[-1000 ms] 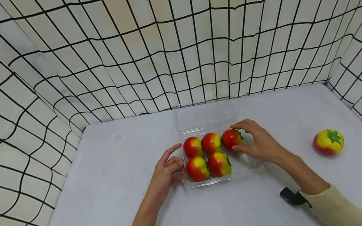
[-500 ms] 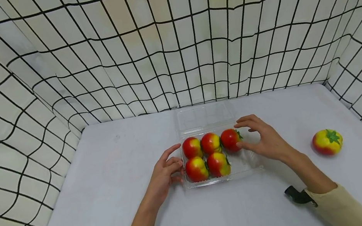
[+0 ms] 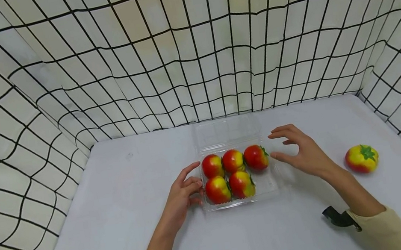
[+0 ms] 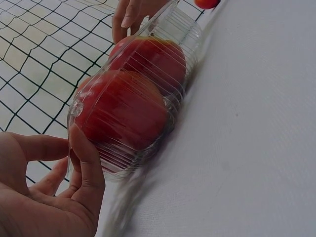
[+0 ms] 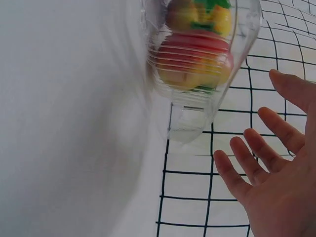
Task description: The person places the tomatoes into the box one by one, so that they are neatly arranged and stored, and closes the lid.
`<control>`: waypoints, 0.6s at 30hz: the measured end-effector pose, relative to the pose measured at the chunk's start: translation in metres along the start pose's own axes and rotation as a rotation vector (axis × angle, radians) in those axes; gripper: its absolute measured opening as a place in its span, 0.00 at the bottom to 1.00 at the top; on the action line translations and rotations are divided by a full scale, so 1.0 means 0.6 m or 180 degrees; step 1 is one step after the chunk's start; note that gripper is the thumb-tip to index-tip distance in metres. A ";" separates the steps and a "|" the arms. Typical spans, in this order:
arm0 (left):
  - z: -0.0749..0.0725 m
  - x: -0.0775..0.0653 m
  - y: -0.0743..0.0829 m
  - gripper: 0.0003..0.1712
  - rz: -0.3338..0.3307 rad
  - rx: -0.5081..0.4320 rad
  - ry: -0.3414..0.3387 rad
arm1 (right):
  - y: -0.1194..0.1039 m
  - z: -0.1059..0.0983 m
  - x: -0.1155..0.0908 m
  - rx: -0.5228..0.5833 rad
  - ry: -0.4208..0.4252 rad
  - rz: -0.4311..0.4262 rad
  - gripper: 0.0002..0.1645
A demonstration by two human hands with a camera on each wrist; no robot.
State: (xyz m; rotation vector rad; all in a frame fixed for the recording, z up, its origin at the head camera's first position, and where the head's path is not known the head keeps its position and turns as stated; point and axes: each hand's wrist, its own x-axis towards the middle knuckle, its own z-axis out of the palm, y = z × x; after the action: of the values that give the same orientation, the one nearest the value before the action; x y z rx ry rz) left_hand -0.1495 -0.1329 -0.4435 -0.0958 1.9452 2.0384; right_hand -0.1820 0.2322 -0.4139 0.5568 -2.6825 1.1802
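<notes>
A clear plastic clamshell box (image 3: 266, 186) lies on the table with its lid (image 3: 226, 131) folded back behind it. Inside sit several red and yellow tomato-like fruits (image 3: 217, 190), some with green leafy tops showing. The red one at back right (image 3: 255, 158) is nearest my right hand (image 3: 308, 154), which hovers just beyond the box's right side with fingers spread, holding nothing. At the box's left edge, my left hand (image 3: 178, 197) pinches the rim. That hold is closer in the left wrist view, with bent fingers (image 4: 86, 158) against the plastic wall. Loose fruit (image 3: 362, 158) lies far right.
A white-covered table (image 3: 128, 187) carries everything. Black netting (image 3: 215, 53) over pale walls rises at the back, left and right. Each wrist carries a black mount (image 3: 340, 217) below the hand, by the beige sleeve (image 3: 390, 226).
My right hand has released the back-right red fruit inside the box and drawn away to the right, its fingers parting. The left hand has stayed at the box's left edge.
</notes>
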 end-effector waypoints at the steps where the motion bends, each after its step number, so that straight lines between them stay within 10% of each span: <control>1: 0.000 0.000 0.000 0.30 -0.0004 0.0000 0.0002 | 0.001 -0.002 -0.001 0.0003 0.0020 0.0020 0.28; 18: -0.002 0.000 0.000 0.30 -0.0010 0.0053 -0.0023 | 0.018 -0.039 -0.028 0.0014 0.0370 0.0168 0.25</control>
State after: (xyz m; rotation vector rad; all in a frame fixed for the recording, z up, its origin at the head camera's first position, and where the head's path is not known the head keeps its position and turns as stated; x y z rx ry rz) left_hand -0.1495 -0.1338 -0.4433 -0.0874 1.9560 2.0176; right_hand -0.1710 0.2604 -0.4103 0.4072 -2.6121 1.1932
